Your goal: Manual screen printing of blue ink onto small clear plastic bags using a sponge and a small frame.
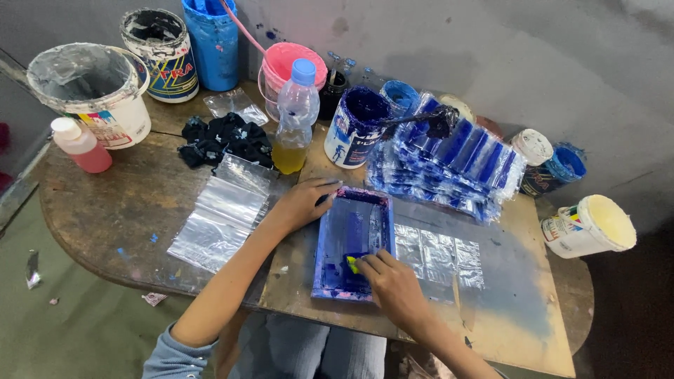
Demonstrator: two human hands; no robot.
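- Head view: I see a blue-stained printing frame [353, 242] flat on the wooden table [126, 210], the landmark here.
- Left hand [303, 203] is spread, pressing the frame's upper left edge.
- Right hand [393, 284] pinches a yellow squeegee [352, 264] at the frame's near end.
- Clear plastic bags [225, 210] lie left of the frame, printed blue bags [449, 158] behind it.
- Step, I judge: an ink pass; the next move needs steady, even pressure.

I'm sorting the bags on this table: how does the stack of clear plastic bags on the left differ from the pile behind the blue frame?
The stack of clear plastic bags is unprinted and see-through, while the fanned pile of blue-printed plastic bags carries dark blue bars. The clear stack lies flat and squared; the printed pile is spread in overlapping rows. The clear stack lies beside the left hand; the printed pile lies beyond the blue-stained rectangular frame. Both rest on the worn wooden table.
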